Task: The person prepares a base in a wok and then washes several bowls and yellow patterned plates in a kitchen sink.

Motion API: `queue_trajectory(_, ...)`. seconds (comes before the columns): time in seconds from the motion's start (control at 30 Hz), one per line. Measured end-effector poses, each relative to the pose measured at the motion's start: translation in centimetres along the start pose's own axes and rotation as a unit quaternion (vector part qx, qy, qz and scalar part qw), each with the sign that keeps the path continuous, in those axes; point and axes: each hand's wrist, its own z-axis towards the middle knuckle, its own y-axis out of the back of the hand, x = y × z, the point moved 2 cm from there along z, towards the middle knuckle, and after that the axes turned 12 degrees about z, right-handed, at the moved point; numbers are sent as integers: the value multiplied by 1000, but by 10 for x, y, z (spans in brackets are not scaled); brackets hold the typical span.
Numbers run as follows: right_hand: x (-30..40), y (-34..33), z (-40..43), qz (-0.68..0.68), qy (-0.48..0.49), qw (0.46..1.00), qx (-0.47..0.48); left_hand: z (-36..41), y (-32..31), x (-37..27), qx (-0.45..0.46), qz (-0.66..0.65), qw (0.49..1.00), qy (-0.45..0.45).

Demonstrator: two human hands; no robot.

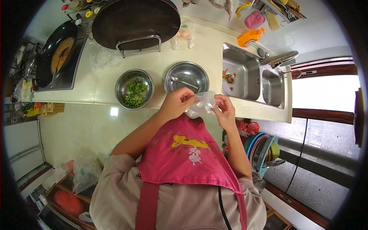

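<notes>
Between my hands, just in front of the counter edge, is a crumpled clear plastic bag (204, 101). My left hand (178, 103) grips its left side with thumb and fingers, and my right hand (224, 110) pinches its right side. Just beyond them stands a steel bowl (188, 67) with a metal spoon (184, 82) resting inside. To the left, another steel bowl (120, 83) holds chopped green vegetables (135, 92). What the plastic bag contains, if anything, cannot be told.
A double steel sink (241, 69) with food scraps at its drain is at the right, an orange pump bottle (249, 38) behind it. A large dark round pan (136, 23) stands in a metal rack. Far left, a wok (46, 63) holds orange-brown liquid on the stove.
</notes>
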Motion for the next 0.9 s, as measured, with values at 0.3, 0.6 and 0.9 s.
queue_trajectory(0.3, 14, -16, -5, -35, -11, 999, -17, 16, 24, 1, 91, 38, 995, -19)
queue_trajectory(0.6, 0, 1, -2, 14, -25, 1000, -7, 19, 9, 64, -8, -267, 949, 170)
queue_trajectory(0.9, -7, 10, 47, 83, -157, 984, 6, -11, -103, 79, -2, -505, 863, 12)
